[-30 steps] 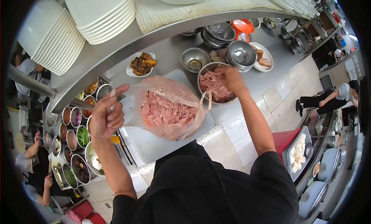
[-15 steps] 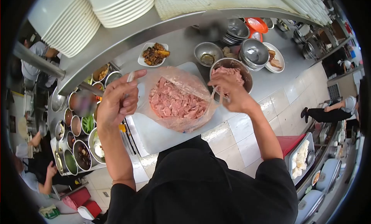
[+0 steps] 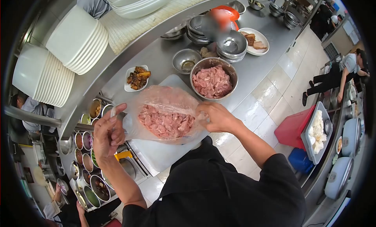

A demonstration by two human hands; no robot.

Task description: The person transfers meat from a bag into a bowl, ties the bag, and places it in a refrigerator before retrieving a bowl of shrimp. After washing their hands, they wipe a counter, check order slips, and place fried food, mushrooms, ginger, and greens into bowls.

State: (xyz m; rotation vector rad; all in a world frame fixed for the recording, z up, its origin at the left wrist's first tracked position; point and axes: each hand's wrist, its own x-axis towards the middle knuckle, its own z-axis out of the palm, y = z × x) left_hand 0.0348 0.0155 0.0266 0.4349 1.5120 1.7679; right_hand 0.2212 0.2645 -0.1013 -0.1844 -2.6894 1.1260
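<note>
A clear plastic bag (image 3: 168, 94) of raw sliced meat (image 3: 166, 123) lies on a white cutting board (image 3: 156, 154). My left hand (image 3: 107, 135) grips the bag's left edge with curled fingers, its index finger sticking out. Something white wraps part of one of its fingers. At the opposite side, my right hand (image 3: 217, 117) pinches the bag's right edge. The bag's film is stretched between both hands and partly covers the meat. Just beyond my right hand stands a steel bowl (image 3: 235, 88) filled with more raw meat (image 3: 212, 82).
Behind the board are a small dish of browned food (image 3: 138, 78), a steel bowl (image 3: 188, 61), stacked steel bowls (image 3: 232, 44) and a plate (image 3: 260, 40) with cooked meat. A shelf rail (image 3: 92, 80) crosses overhead, with stacked white dishes (image 3: 76, 39). Ingredient tubs (image 3: 100, 187) stand left. Several co-workers are around.
My view has shifted. My right hand has moved away from the meat bowl towards me and now pinches the bag's right edge. The bag's opening looks narrower, with more film over the meat.
</note>
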